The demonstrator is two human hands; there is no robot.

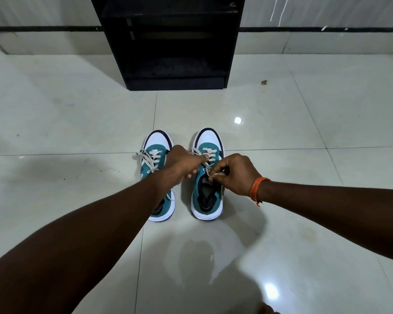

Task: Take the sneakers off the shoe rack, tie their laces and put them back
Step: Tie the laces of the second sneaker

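Two teal and white sneakers stand side by side on the floor, toes pointing at the rack. The left sneaker (157, 143) shows a tied bow of pale laces. Over the right sneaker (208, 200) both hands work its laces (208, 155). My left hand (182, 160) reaches across from the left and holds a lace strand, thumb stretched toward the eyelets. My right hand (234, 174), with an orange thread band at the wrist, pinches a lace end above the tongue. The black shoe rack (168, 41) stands against the wall beyond, its lower shelves bare.
Glossy pale floor tiles (77, 123) spread on all sides of the shoes. A small dark speck (263, 82) lies right of the rack's base. The wall has a dark band along it behind the rack.
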